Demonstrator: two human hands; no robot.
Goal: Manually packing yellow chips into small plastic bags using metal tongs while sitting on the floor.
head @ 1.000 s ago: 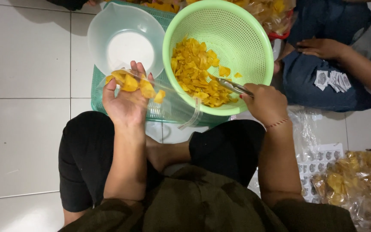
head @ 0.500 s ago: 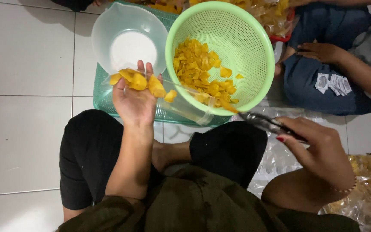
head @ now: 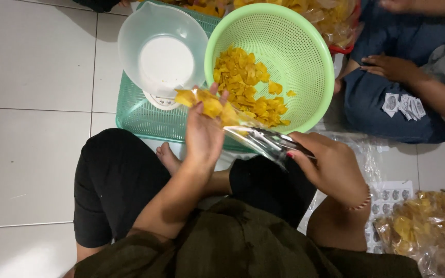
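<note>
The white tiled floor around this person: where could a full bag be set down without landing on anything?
The white tiled floor lies bare left of the teal mesh basket and the black-trousered knee. To the right it is crowded: clear plastic bags of yellow chips, a sticker sheet and another person's lap. Ahead, the green plastic colander and clear bowl fill the space.

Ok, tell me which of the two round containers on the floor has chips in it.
The green colander, on the right. It holds a heap of yellow chips. The white bowl to its left holds no chips.
</note>
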